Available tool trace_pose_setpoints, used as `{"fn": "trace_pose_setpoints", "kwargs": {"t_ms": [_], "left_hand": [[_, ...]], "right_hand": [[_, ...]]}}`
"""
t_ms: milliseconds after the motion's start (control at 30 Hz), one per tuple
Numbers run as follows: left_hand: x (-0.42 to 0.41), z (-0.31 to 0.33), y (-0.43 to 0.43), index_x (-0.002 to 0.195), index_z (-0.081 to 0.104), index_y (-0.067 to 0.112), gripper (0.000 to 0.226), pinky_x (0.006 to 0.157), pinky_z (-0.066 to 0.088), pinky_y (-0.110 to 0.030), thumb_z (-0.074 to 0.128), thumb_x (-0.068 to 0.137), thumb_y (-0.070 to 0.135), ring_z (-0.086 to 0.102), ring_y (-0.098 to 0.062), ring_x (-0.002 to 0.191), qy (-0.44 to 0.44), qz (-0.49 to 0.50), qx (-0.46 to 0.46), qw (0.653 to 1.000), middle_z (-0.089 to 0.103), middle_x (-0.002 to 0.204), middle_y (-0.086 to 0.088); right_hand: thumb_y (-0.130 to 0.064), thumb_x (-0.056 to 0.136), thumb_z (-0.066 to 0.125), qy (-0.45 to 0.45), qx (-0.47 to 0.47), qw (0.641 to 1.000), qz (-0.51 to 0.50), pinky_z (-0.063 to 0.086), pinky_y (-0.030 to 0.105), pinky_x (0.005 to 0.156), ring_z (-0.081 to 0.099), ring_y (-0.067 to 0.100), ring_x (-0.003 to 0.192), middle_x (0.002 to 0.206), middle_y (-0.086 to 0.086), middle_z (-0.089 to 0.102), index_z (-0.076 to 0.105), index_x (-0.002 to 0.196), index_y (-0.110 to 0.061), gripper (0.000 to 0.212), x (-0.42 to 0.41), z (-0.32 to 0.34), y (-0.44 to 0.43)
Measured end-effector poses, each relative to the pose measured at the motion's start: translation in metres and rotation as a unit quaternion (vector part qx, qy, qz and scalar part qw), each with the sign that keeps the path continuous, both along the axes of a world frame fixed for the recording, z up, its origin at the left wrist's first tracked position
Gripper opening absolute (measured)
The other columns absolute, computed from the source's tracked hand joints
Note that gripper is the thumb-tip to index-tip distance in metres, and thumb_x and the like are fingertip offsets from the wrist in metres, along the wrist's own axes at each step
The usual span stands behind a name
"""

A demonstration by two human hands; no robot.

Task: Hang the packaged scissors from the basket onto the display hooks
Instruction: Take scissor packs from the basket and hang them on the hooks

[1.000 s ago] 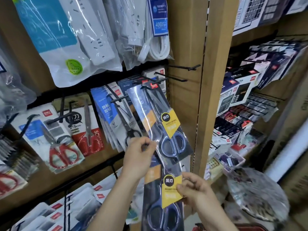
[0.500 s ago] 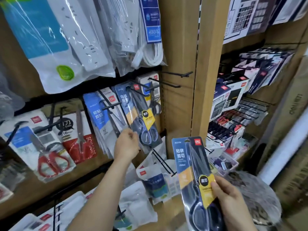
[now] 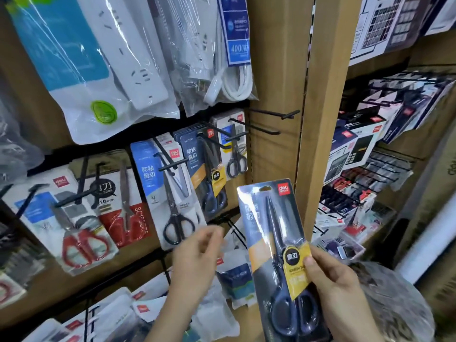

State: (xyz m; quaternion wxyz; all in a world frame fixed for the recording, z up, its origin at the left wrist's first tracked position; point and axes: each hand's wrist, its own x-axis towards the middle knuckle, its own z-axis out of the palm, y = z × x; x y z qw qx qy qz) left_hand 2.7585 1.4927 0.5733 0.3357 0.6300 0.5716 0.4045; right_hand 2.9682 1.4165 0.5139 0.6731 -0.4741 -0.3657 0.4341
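Observation:
My right hand (image 3: 330, 280) grips a packaged pair of dark blue scissors (image 3: 274, 238) by its lower half, holding it upright in front of the wooden post. A matching pack with a yellow label (image 3: 209, 178) hangs on a black display hook (image 3: 212, 140) above and to the left. My left hand (image 3: 197, 253) hovers below that hanging pack, fingers loosely curled and holding nothing; it is blurred. Two bare hooks (image 3: 274, 114) stick out to the right of the hanging packs. The basket is out of view.
More scissor packs hang to the left: black-handled (image 3: 172, 193) and red-handled ones (image 3: 81, 233). Bagged power strips (image 3: 118, 58) hang above. A wooden post (image 3: 320, 119) divides off shelves of boxed calculators (image 3: 357, 149) on the right. Loose packets lie on the lower shelf.
My left hand has let go of the hung scissor pack and dropped lower. My right hand has lifted the second pack upward, closer to the hooks.

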Motion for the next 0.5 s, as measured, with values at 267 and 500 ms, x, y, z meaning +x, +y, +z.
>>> {"fn": "trace_pose_setpoints", "kwargs": {"t_ms": [267, 500], "left_hand": [[0.018, -0.009, -0.032, 0.104, 0.059, 0.026, 0.031, 0.078, 0.050, -0.039, 0.045, 0.092, 0.050, 0.065, -0.023, 0.088, -0.039, -0.130, 0.041, 0.990, 0.069, 0.093, -0.005], [0.015, 0.000, -0.019, 0.090, 0.055, 0.024, 0.039, 0.075, 0.049, -0.056, 0.044, 0.087, 0.061, 0.064, -0.037, 0.084, -0.062, -0.089, 0.059, 0.992, 0.066, 0.087, -0.016]], "right_hand": [[-0.070, 0.073, 0.067, -0.011, -0.052, 0.997, 0.063, 0.054, 0.016, 0.068, 0.071, 0.009, 0.086, 0.096, 0.002, 0.077, 0.077, 0.102, -0.025, 0.054, -0.012, 0.023, 0.003], [-0.049, 0.087, 0.060, -0.017, -0.137, 0.974, 0.178, 0.060, 0.036, 0.067, 0.069, 0.011, 0.068, 0.072, -0.004, 0.073, 0.080, 0.077, -0.025, 0.033, -0.009, 0.017, -0.005]]}}
